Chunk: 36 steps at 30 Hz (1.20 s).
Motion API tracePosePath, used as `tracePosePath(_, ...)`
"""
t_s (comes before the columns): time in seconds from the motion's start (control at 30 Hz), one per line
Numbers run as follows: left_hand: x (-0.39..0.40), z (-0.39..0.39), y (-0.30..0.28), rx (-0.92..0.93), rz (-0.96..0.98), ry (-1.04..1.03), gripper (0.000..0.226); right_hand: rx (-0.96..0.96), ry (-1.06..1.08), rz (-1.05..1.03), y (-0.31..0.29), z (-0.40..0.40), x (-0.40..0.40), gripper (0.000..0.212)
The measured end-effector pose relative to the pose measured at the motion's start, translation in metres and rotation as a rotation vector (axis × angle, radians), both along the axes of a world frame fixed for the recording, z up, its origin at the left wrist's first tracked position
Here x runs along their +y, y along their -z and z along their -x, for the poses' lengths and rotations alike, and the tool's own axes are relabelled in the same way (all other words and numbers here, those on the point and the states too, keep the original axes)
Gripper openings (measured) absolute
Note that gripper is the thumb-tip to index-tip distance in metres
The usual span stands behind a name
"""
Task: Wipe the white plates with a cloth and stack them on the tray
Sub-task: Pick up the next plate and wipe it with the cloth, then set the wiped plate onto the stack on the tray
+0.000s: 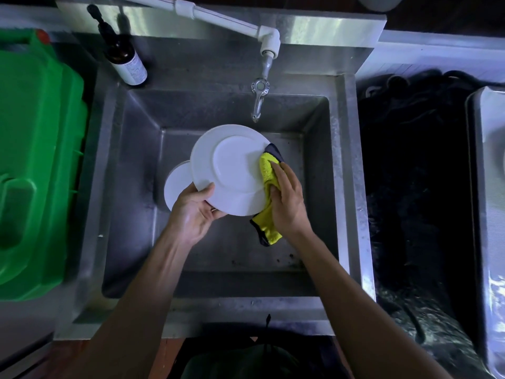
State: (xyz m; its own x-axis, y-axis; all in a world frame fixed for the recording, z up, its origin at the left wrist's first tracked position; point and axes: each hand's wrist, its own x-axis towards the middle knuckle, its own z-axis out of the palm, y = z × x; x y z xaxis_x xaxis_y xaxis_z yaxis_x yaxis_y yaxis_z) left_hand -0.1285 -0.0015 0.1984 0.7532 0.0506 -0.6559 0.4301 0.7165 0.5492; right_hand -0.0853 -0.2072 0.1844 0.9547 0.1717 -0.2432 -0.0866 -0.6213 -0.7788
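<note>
Over the steel sink (344, 187) my left hand (195, 212) grips a white plate (226, 170) by its near left rim, thumb on top. My right hand (287, 201) holds a yellow cloth with a dark edge (267, 173) against the plate's right rim. A second white plate (176, 186) lies lower in the basin, partly hidden under the held one. A metal tray (489, 187) shows at the far right edge.
A tap (259, 97) hangs over the basin's back wall. A brown pump bottle (124, 58) stands on the back left ledge. A green plastic container (35, 160) fills the left side. Dark material (410, 187) lies between the sink and the tray.
</note>
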Motion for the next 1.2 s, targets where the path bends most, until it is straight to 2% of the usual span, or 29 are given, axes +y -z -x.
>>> tracePosePath(0.33,0.015,0.002,-0.005,-0.005,-0.182,0.334,0.047,-0.013,-0.049,0.106,-0.008,-0.038,-0.004,0.049)
tracePosePath(0.57,0.020,-0.008,-0.011,-0.048,-0.271,0.525,0.029,-0.154,-0.115,0.193,-0.021,-0.039,0.016,0.048)
tracePosePath(0.67,0.018,-0.012,-0.011,-0.057,-0.305,0.562,0.021,-0.247,-0.167,0.221,-0.027,-0.032,0.029,0.048)
tracePosePath(0.8,0.019,-0.020,-0.015,-0.085,-0.373,0.612,0.022,-0.341,-0.189,0.300,-0.034,-0.020,0.038,0.050)
tracePosePath(1.0,0.006,-0.035,-0.023,-0.131,-0.442,0.624,0.025,-0.397,-0.190,0.298,-0.047,0.004,0.047,0.055)
tracePosePath(1.1,-0.002,-0.037,-0.020,-0.154,-0.552,0.653,0.027,-0.381,-0.173,0.265,-0.051,0.007,0.040,0.053)
tracePosePath(1.2,-0.011,-0.035,-0.022,-0.246,-0.747,0.755,0.022,-0.353,-0.050,0.208,-0.054,0.005,0.021,0.049)
